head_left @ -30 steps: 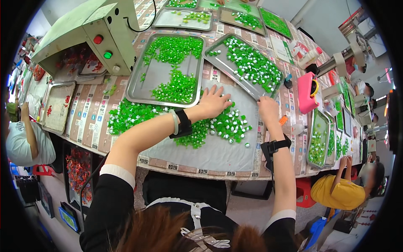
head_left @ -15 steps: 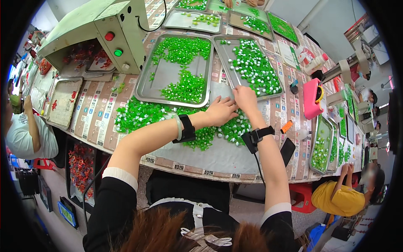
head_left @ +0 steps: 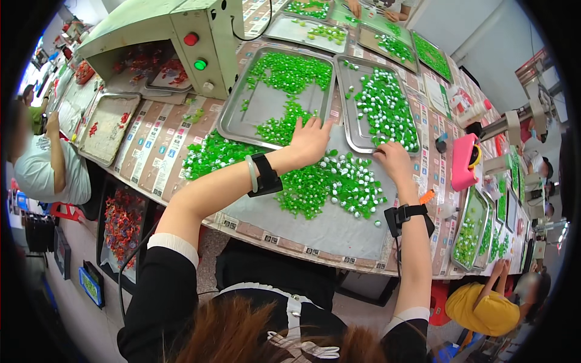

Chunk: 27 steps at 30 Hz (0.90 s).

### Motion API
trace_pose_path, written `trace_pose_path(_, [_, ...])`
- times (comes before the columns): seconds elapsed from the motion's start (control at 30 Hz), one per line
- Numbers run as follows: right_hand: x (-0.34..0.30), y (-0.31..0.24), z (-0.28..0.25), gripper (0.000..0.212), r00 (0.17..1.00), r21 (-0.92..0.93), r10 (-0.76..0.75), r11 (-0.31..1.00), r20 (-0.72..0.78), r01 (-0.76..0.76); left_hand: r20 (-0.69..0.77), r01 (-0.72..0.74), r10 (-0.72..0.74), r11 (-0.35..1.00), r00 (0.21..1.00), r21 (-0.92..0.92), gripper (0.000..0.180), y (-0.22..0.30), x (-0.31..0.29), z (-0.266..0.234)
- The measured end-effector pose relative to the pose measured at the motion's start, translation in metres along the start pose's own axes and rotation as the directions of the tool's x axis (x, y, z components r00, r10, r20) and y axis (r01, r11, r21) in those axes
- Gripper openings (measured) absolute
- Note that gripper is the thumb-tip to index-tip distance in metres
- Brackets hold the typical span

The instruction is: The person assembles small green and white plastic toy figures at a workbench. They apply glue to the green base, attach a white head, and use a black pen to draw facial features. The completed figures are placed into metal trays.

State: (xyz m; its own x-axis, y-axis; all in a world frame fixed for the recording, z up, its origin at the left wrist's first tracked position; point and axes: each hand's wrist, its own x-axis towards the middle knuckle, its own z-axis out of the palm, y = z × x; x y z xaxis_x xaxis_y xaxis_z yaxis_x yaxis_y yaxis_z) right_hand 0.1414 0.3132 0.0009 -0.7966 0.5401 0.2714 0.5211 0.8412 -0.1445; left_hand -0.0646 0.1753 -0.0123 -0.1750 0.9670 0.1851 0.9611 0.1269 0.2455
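Head view: the small parts are too tiny to identify beyond glossy green and white plastic pieces (head_left: 327, 184), heaped on a grey mat. The left hand (head_left: 310, 140) lies flat, fingers spread, empty, across the near rim of a shiny steel tray (head_left: 242, 115). The right hand (head_left: 393, 160) curls at the right tray's (head_left: 357, 130) near corner; its grip is hidden.
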Motion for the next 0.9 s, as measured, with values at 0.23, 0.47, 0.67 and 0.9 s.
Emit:
trace_pose_path(0.23, [0.005, -0.033, 0.008, 0.020, 0.996, 0.101, 0.085, 0.991, 0.000, -0.085, -0.210, 0.147, -0.156, 0.988, 0.965, -0.056, 0.040, -0.052, -0.034, -0.036])
trace_pose_path(0.47, [0.008, -0.044, 0.017, 0.022, 0.995, 0.144, 0.088, 0.986, -0.041, -0.082, -0.036, 0.540, -0.544, 0.821, 0.838, 0.186, 0.031, -0.140, -0.077, -0.084])
trace_pose_path(0.67, [0.013, -0.046, 0.018, 0.024, 0.992, 0.131, 0.110, 0.986, -0.061, -0.101, -0.247, 0.122, -0.147, 0.986, 0.958, -0.115, 0.021, -0.101, -0.069, -0.069])
trace_pose_path(0.9, [0.021, -0.045, 0.009, 0.022, 0.990, 0.041, 0.118, 0.992, 0.080, -0.122, 0.103, -0.267, 0.250, 0.935, 0.963, 0.234, 0.018, 0.010, -0.009, -0.026])
